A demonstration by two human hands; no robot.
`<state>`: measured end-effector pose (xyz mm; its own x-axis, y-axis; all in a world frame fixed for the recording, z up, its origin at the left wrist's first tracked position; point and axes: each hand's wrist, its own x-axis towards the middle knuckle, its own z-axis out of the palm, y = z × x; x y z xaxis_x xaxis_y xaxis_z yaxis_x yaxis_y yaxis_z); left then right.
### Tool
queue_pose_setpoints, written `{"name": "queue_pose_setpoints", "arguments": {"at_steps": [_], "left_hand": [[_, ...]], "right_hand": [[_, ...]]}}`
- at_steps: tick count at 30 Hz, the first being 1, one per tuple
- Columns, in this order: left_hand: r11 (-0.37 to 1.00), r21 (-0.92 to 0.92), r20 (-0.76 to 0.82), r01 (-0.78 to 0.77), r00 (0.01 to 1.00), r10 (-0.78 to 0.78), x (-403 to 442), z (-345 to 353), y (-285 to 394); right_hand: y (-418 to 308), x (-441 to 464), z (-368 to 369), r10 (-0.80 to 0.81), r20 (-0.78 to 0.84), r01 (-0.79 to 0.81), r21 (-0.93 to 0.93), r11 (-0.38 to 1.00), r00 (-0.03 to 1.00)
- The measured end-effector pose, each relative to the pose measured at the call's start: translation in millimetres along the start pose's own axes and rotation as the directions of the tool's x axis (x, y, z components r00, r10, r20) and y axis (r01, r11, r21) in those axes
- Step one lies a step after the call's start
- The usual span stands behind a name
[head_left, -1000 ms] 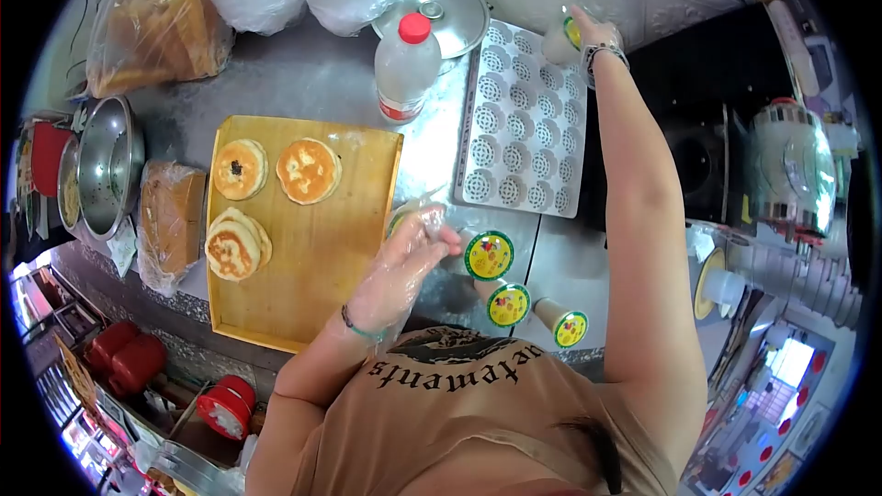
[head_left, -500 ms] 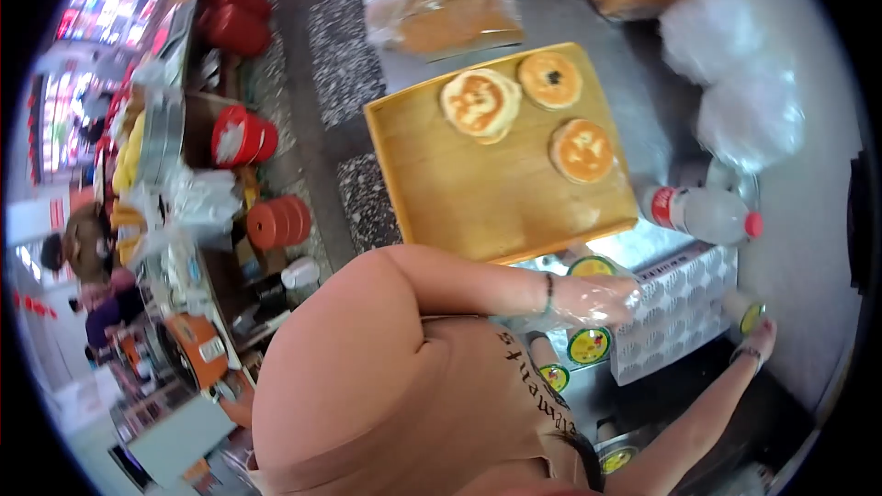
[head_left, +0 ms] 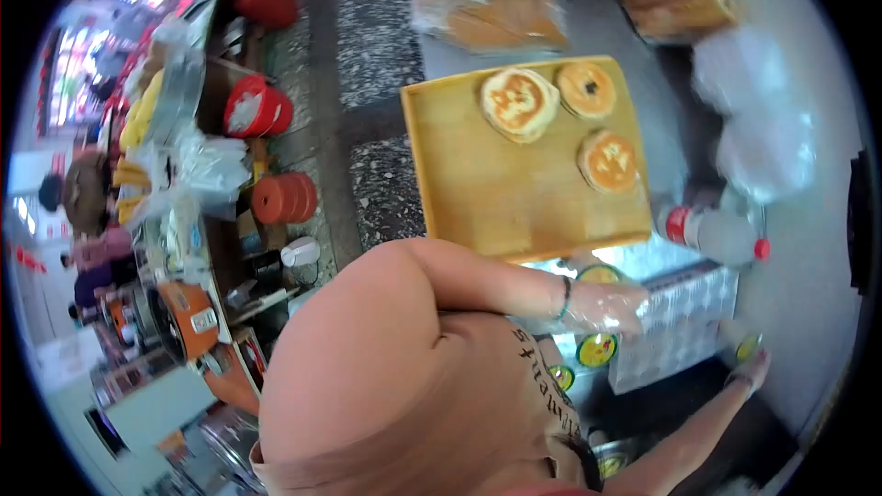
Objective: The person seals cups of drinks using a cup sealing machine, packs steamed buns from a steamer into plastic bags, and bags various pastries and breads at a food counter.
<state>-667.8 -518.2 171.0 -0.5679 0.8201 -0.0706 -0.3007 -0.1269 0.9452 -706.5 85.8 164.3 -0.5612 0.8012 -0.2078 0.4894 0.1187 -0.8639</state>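
Note:
My left hand (head_left: 608,308) is in a clear plastic glove. Its fingers are closed at the near edge of a pale grey panel (head_left: 675,326) with a dotted circle pattern. My right hand (head_left: 755,371) is farther out, by the wall. It is closed around the lower end of a pale cup (head_left: 738,338) with a round yellow-green top. Other cups with yellow-green tops (head_left: 597,350) stand on a shiny metal surface beside and below my left hand.
A wooden tray (head_left: 478,193) with three round flatbreads (head_left: 519,104) lies beyond my left arm. Close to it are a red-labelled plastic bottle (head_left: 717,235), a bagged brown slab (head_left: 505,18) and white plastic bags (head_left: 764,142). Red buckets (head_left: 285,197) and other people are across the aisle.
The view has shifted, so the tray and counter sit farther right and slightly lower. Both hands keep about the same place against the panel and the cup.

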Motion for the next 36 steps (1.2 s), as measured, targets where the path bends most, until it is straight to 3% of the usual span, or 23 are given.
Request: {"name": "queue_pose_setpoints", "arguments": {"at_steps": [1,2,3,6,7,8,9,10,12,15,17,18,21,24,26,28,29,30,31,32,34,35,36], "left_hand": [[0.974,-0.163,0.026,-0.157,0.986,0.163,-2.9,1.9,-6.6],[0.993,-0.112,0.026,-0.029,0.999,0.032,0.3,5.9,-12.0],[0.984,-0.138,0.002,-0.116,0.993,0.118,-5.0,4.4,-16.9],[0.936,-0.26,-0.033,0.239,0.966,-0.256,-8.1,3.9,30.0],[0.897,-0.318,-0.027,0.308,0.942,-0.333,-4.6,1.5,33.7],[0.898,-0.337,-0.03,0.282,0.95,-0.309,-2.1,1.8,35.5],[0.901,-0.354,-0.052,0.251,0.956,-0.287,-0.7,2.9,35.5],[0.893,-0.352,0.004,0.279,0.955,-0.297,2.6,3.6,36.1],[0.895,-0.325,-0.008,0.306,0.945,-0.326,8.7,2.2,37.7],[0.905,-0.286,0.002,0.314,0.945,-0.327,14.0,-0.2,26.6],[0.909,-0.263,0.012,0.325,0.943,-0.333,17.3,-3.6,20.3],[0.914,-0.241,0.011,0.327,0.943,-0.334,17.3,-3.9,18.9],[0.881,-0.316,-0.038,0.352,0.923,-0.383,16.9,3.4,23.3],[0.898,-0.267,0.009,0.35,0.933,-0.36,9.4,4.7,26.1],[0.883,-0.305,-0.127,0.357,0.903,-0.41,0.9,5.9,36.3],[0.978,0.03,0.005,0.205,0.979,-0.205,-12.1,8.9,37.8],[0.988,0.119,-0.004,0.095,0.995,-0.095,-19.3,9.7,38.7],[0.977,0.215,-0.001,-0.009,1.0,0.01,-30.5,11.9,40.2],[0.974,0.227,-0.081,-0.005,0.996,0.024,-44.1,14.7,47.6],[0.986,0.161,-0.064,-0.032,0.997,0.042,-59.6,20.3,60.8],[0.99,0.122,-0.079,-0.07,0.994,0.08,-96.9,33.5,77.8],[0.977,0.189,-0.122,-0.098,0.985,0.122,-114.6,40.9,83.6],[0.958,0.261,-0.164,-0.121,0.972,0.168,-134.1,46.5,89.5]], "right_hand": [[-12.1,-27.3,3.2,-0.039,0.117,0.071,-0.281,0.957,0.992],[-21.0,-43.7,6.0,-0.052,0.246,0.148,-0.39,0.909,0.968],[4.9,5.3,-19.6,0.032,0.361,0.017,-0.133,0.991,0.932],[31.5,50.1,-30.5,-0.061,0.135,0.08,-0.138,0.987,0.989],[11.6,35.6,-20.0,0.168,0.044,-0.173,0.169,0.97,0.985],[37.6,65.3,-26.2,-0.102,0.013,0.102,-0.165,0.981,0.995],[18.5,34.9,-3.6,0.058,0.046,-0.068,0.249,0.966,0.997],[48.1,79.6,-23.5,-0.208,-0.007,0.204,-0.173,0.964,0.978],[20.2,40.2,-7.9,-0.366,0.178,0.309,-0.889,0.338,0.914],[-3.4,6.8,10.2,-0.32,0.015,0.159,-0.889,0.43,0.947],[3.3,15.0,18.1,-0.278,0.139,0.266,-0.827,0.495,0.951],[-23.0,-19.6,41.0,0.118,-0.167,-0.155,-0.225,0.962,0.979],[-33.1,-33.0,25.7,-0.189,-0.183,0.023,-0.656,0.754,0.965],[-49.6,-75.6,20.3,-0.342,-0.361,0.174,-0.425,0.888,0.868],[-73.2,-116.9,26.2,-0.224,-0.434,0.342,0.218,0.914,0.873],[-93.8,-148.2,2.0,-0.448,-0.473,0.413,-0.183,0.892,0.759],[-88.0,-141.0,-26.7,-0.709,-0.407,0.524,-0.481,0.702,0.576],[-99.3,-153.3,-40.2,-0.702,-0.449,0.59,-0.384,0.71,0.553],[-120.3,-184.4,-48.6,-0.924,-0.173,0.299,-0.912,0.281,0.341],[-141.1,-226.6,-41.8,-0.962,-0.119,0.268,-0.945,0.185,0.244],[-152.7,-265.1,-58.4,-0.929,-0.186,0.608,-0.712,0.351,0.32],[-159.0,-300.9,-44.7,-0.869,-0.13,0.877,0.14,0.46,0.477],[-171.4,-316.0,-44.9,-0.828,0.178,0.613,0.593,0.522,0.532]]}}
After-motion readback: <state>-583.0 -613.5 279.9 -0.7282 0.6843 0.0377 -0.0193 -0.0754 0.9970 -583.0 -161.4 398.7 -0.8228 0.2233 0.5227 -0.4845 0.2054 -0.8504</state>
